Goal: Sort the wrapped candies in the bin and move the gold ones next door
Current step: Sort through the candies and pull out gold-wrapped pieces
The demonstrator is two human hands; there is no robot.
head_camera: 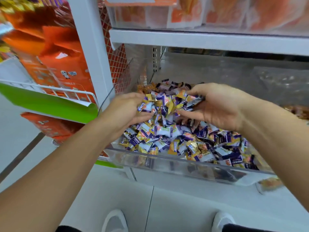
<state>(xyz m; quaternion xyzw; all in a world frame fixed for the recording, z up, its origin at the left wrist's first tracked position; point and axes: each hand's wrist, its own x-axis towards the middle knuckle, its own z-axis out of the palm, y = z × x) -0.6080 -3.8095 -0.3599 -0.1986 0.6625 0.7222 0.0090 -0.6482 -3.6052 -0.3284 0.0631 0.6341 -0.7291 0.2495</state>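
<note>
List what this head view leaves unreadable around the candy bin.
- Neighbouring bin: cut off by the right edge and the right forearm; contents unclear.
- Candies cupped between left hand and right hand: motion blur; gold count unclear.
- Wrapper print: too small.
- Bin bottom: buried under candies.

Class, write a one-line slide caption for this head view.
Both hands, left hand and right hand, scoop a heap of wrapped candies above a clear bin.
</note>
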